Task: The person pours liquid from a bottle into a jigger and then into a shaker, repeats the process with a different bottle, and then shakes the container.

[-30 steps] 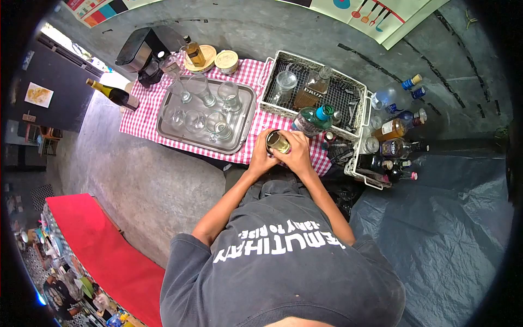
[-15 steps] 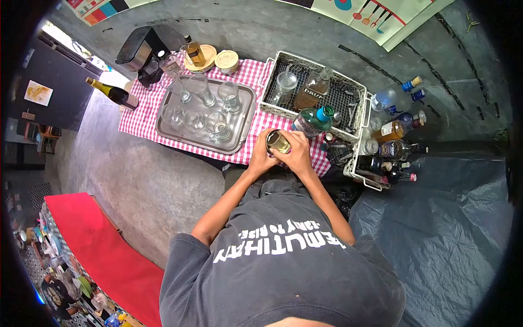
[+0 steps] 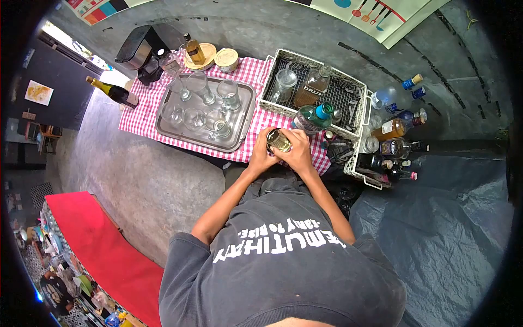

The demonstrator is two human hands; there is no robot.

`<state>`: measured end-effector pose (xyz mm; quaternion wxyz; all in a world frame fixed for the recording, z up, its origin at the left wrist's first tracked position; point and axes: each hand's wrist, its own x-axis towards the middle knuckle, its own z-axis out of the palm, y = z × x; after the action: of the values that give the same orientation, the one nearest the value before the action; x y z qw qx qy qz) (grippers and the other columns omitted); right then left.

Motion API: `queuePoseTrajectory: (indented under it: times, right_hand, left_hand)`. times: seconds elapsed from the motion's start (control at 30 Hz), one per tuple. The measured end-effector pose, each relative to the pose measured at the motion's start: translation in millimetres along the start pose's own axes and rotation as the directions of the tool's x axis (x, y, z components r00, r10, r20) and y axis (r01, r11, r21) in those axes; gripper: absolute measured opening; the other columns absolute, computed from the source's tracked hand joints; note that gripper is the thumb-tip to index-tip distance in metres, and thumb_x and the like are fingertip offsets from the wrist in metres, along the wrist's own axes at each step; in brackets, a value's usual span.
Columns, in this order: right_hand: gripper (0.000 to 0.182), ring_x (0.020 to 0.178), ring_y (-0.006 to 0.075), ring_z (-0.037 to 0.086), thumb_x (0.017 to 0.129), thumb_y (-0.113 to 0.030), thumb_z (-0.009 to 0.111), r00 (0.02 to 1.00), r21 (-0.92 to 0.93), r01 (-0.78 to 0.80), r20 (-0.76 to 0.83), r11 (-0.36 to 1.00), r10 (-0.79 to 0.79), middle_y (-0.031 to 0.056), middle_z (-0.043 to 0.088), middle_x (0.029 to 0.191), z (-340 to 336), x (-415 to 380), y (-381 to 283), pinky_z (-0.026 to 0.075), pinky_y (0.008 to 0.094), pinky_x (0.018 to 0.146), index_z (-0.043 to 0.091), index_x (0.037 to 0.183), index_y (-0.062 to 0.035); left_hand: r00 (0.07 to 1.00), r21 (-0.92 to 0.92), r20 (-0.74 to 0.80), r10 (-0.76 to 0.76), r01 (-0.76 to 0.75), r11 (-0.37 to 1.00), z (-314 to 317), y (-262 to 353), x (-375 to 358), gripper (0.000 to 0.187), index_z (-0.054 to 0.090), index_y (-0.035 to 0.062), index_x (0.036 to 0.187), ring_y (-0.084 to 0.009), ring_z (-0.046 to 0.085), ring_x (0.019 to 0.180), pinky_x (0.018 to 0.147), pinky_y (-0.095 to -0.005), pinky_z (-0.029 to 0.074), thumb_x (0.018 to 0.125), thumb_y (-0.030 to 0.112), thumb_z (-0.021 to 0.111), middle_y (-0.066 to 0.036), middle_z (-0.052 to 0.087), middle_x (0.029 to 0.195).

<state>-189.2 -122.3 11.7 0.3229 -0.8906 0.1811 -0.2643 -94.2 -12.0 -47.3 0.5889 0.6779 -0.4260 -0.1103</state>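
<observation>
Both of my hands are wrapped round one small glass (image 3: pixel 279 140) with pale yellow liquid in it, at the front edge of the checked cloth (image 3: pixel 143 117). My left hand (image 3: pixel 262 152) is closed on its left side, and my right hand (image 3: pixel 298 153) is closed on its right side. Just beyond my right hand stands a green bottle (image 3: pixel 310 119) with a blue neck. To the left, a metal tray (image 3: pixel 237 136) holds several clear glasses.
A white wire crate (image 3: pixel 279 109) behind my hands holds a glass and a brown bottle (image 3: pixel 311 90). More bottles stand in a crate at the right (image 3: pixel 364 177). A wine bottle (image 3: pixel 113 92), a coffee machine (image 3: pixel 137 49) and a lidded tub (image 3: pixel 226 59) are at the back left.
The view has shifted very slightly. My hands remain round the glass in nearly the same place.
</observation>
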Motion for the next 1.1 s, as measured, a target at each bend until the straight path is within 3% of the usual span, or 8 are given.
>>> queuePoseTrajectory:
  times: [0.07, 1.1]
  right_hand:
    - [0.057, 0.099, 0.0307, 0.059, 0.061, -0.025, 0.083, 1.0, -0.022, 0.004, 0.005, 1.0, -0.004, 0.0147, 0.067, 0.099, -2, 1, -2, 0.045, 0.0418, 0.089, 0.066, 0.109, -0.0009]
    - [0.056, 0.099, 0.03, 0.058, 0.06, -0.028, 0.083, 1.0, 0.007, 0.014, -0.023, 1.0, -0.014, 0.0118, 0.067, 0.097, -4, -11, 11, 0.044, 0.0423, 0.087, 0.066, 0.107, -0.002]
  left_hand:
    - [1.0, 0.03, -0.005, 0.007, -0.006, 1.0, 1, -1, 0, 0.08, 0.04, -0.0004, 0.132, -0.0361, 0.052, 0.114, 0.097, -0.0409, 0.043, 0.062, 0.011, 0.078, -0.019, 0.05, 0.121]
    - [1.0, 0.003, 0.015, -0.011, 0.011, 1.0, 8, -1, -6, 0.08, 0.04, -0.0009, 0.132, -0.0363, 0.051, 0.117, 0.099, -0.0426, 0.043, 0.062, 0.01, 0.079, -0.02, 0.049, 0.125]
